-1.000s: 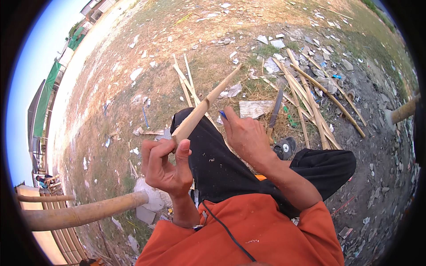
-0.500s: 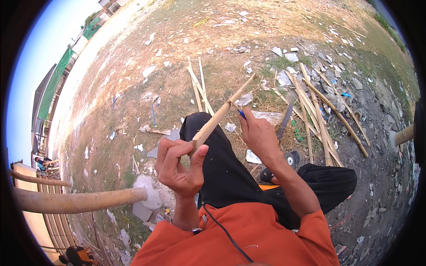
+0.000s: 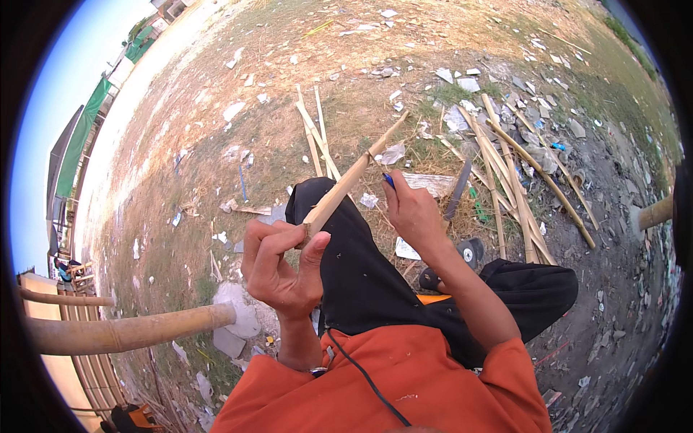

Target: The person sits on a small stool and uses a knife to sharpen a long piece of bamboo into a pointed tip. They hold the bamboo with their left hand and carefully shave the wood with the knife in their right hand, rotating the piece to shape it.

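Note:
My left hand grips the near end of a split bamboo piece between thumb and fingers. The piece slants up and away to the right over my left knee, with a dark node partway along and a narrower far end. My right hand is closed around a small blue tool, mostly hidden in the fist; only its blue tip shows, close to the bamboo's right side. Whether it touches the bamboo I cannot tell.
Several bamboo strips lie piled on the ground at right, beside a long dark blade. More strips lie beyond my left knee. A thick bamboo pole stands at left, and another pole at far right. Broken tile pieces litter the ground.
The bamboo and both hands have shifted slightly to the left in view, along with the whole scene. My grip on the bamboo and on the blue tool stays the same.

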